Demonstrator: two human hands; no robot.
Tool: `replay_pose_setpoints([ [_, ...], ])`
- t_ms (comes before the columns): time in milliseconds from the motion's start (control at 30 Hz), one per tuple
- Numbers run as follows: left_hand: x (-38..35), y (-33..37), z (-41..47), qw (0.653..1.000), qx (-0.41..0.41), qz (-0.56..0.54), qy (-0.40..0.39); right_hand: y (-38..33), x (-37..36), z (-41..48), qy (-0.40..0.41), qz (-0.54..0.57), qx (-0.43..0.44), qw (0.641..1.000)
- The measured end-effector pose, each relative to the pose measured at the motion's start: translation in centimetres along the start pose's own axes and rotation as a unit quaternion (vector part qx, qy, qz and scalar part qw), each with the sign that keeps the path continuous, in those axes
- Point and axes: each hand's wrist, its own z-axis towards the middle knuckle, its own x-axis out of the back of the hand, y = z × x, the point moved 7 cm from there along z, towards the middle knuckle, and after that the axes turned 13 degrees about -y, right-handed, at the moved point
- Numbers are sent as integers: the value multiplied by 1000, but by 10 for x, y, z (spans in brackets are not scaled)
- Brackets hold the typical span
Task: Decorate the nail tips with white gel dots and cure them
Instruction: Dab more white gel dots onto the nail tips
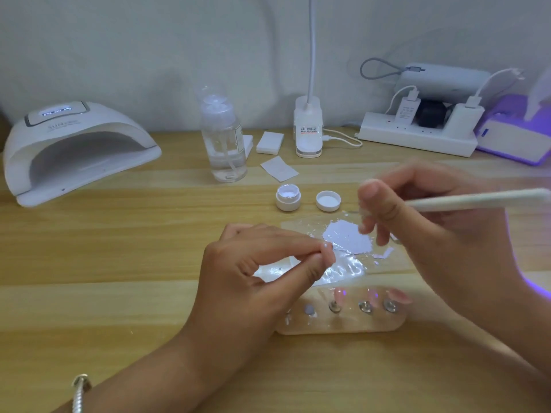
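At table [119,263] centre, near side: the left hand [262,272] is held above a clear sheet [346,272]. Its thumb and index fingers [298,242] are closed tip to tip, pinching a nail tip [327,247]. The tip is mostly hidden and only a pale end shows.

The right hand [423,222] has its fingers curled round a white dotting pen [477,200], pencil-style, with the shaft running out toward the right edge. The working end is blurred. It sits over the far edge of the sheet, near the white gel patch [347,236]; contact cannot be told.

Just nearer than the sheet is a clear nail tip stand [343,323], with pink nail tips [338,295] mounted on its right-hand posts.

Behind the sheet is an open gel pot [287,198], with its lid [328,200] just beside it, inner side up.

Far left is the curing lamp [74,150], display lit, opening toward the person.

At mid back stands a pump bottle [223,138] of clear liquid, with white pads [269,143] near it and a clip lamp base [308,129] to their right. At back right is a power strip [417,135] with chargers plugged in.

A bracelet [80,391] is on the left wrist.
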Motion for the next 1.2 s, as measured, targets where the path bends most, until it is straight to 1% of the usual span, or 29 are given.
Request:
replay_pose_setpoints([
  [133, -2, 2, 0, 1000, -10, -3, -11, -11, -14, -9, -19, 90, 5, 996],
  [200, -3, 2, 0, 1000, -10, -5, -17, -13, -18, -11, -20, 103, 8, 994],
  [500, -3, 6, 0, 1000, -21, -2, -20, -16, -21, -12, -21, 44, -2, 999],
  [1200, -3, 4, 0, 1000, -6, 9, -19, -12, -22, -12, -30, 34, -27, 999],
])
